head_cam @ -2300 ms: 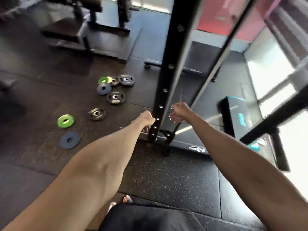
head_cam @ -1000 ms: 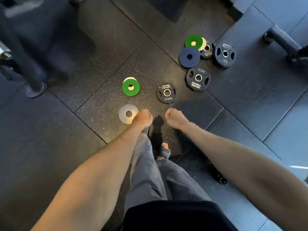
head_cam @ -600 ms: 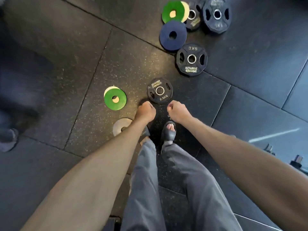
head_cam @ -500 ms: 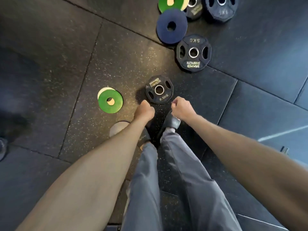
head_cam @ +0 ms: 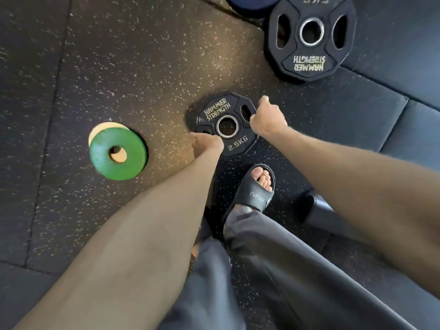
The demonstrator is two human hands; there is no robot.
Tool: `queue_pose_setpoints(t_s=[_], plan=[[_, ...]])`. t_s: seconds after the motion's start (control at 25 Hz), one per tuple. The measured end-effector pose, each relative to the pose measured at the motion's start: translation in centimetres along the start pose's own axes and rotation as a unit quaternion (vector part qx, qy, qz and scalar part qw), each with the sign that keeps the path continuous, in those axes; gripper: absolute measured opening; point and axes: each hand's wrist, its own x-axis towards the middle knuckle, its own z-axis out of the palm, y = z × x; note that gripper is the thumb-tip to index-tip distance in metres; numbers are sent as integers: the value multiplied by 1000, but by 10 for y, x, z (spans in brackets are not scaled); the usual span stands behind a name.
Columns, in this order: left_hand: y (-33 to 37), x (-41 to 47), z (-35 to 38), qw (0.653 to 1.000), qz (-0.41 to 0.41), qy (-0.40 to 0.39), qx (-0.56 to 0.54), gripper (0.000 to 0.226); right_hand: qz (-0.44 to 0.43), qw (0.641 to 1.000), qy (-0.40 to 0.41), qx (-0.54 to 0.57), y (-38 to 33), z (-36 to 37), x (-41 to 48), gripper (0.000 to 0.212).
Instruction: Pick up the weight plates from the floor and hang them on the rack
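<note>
Left hand (head_cam: 207,144) and right hand (head_cam: 267,117) grip the black, steel-bored 2.5KG plate (head_cam: 215,110) by opposite edges

A small black 2.5KG plate (head_cam: 215,110) lies on the floor (head_cam: 142,55), with a larger black 5KG plate (head_cam: 309,65) flat beyond it, a green disc (head_cam: 104,160) stacked on a cream disc (head_cam: 107,126) to its left, and a blue plate (head_cam: 247,2) beside the 5KG one.

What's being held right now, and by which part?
The 2.5 kg plate: right hand grips its right rim, left hand its lower-left rim.
</note>
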Motion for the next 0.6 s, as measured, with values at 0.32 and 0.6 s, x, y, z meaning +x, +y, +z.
queue_pose_setpoints(t_s=[0.32,0.6], plan=[[-10,29,28,997,13,63,-31,52,-44,994,21,-93,-1,31,48,52],[-6,-5,0,993,66,81,46,53,-72,993,60,-66,12,12,-1,51]])
